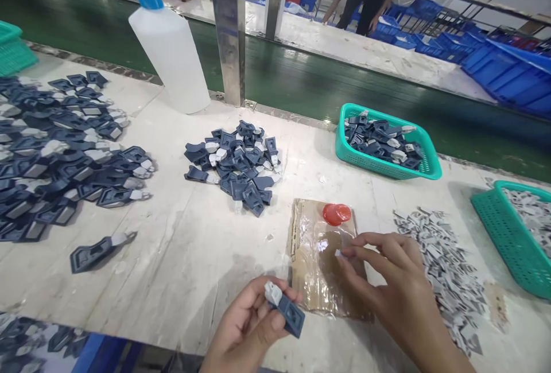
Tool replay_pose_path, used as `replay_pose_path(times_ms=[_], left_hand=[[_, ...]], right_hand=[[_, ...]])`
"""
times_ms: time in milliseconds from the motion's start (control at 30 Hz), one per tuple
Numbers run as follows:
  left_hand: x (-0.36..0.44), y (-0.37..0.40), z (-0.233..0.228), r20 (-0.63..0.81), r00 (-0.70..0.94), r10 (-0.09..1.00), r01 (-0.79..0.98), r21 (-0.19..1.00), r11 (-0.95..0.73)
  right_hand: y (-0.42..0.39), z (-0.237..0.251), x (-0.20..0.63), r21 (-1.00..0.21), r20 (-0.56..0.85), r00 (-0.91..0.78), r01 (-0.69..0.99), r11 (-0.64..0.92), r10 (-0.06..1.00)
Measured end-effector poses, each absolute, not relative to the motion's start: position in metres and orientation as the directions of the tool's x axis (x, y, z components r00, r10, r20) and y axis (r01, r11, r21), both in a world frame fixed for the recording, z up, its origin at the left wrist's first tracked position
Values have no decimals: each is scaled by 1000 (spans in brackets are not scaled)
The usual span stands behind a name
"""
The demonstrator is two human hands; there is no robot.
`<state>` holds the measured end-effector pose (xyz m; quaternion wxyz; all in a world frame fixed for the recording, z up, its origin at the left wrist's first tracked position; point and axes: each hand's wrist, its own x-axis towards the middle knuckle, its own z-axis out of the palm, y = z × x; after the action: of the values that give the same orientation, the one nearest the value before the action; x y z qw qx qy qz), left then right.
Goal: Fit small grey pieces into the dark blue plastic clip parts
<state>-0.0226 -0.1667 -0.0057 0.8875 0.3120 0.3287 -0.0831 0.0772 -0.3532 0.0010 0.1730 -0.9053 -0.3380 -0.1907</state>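
My left hand (pixel 249 327) grips a dark blue plastic part with a white clip end (pixel 284 306), near the table's front edge. My right hand (pixel 390 281) pinches a small grey metal piece (pixel 338 253) at its fingertips, over a glue-smeared cardboard pad (pixel 314 258). A red cap (pixel 336 213) lies on the pad's far end. A heap of small grey metal pieces (pixel 443 264) spreads just right of my right hand.
A pile of blue parts (pixel 239 163) lies mid-table, and a larger spread (pixel 55 149) lies at the left. A white squeeze bottle (pixel 170 46) stands behind. A teal basket with parts (pixel 430 158) and a second teal basket (pixel 495 224) sit right. A person stands across the green conveyor (pixel 301 74).
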Motion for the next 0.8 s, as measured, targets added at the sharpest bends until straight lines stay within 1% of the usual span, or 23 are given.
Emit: replay_pose_path(times_ms=[100,200,267,367,500,633,800], left_hand=[[-22,-172,-12,-616,784,72,347,532,772],[-22,-175,-14,-605,791,88,351,568,744],[-22,-175,-15,-598,796,93,342,572,746],[-23,-175,-15,-579,810,89,330,576,748],[-24,-175,-17,-552,830,80,314,581,751],[-25,-176,-18,-549,832,81,310,580,753],[-25,-176,-16,-555,824,113,314,614,724]], right_hand=[[-354,-3,77,-204,497,715,647,-735,492],[-353,0,73,-226,503,722,641,-734,476],[-351,4,65,-263,497,733,638,-724,465],[-344,8,52,-359,452,760,634,-685,467],[-329,7,39,-497,384,767,641,-584,515],[-321,0,33,-595,372,783,614,-519,499],[-320,-7,27,-612,347,805,583,-533,482]])
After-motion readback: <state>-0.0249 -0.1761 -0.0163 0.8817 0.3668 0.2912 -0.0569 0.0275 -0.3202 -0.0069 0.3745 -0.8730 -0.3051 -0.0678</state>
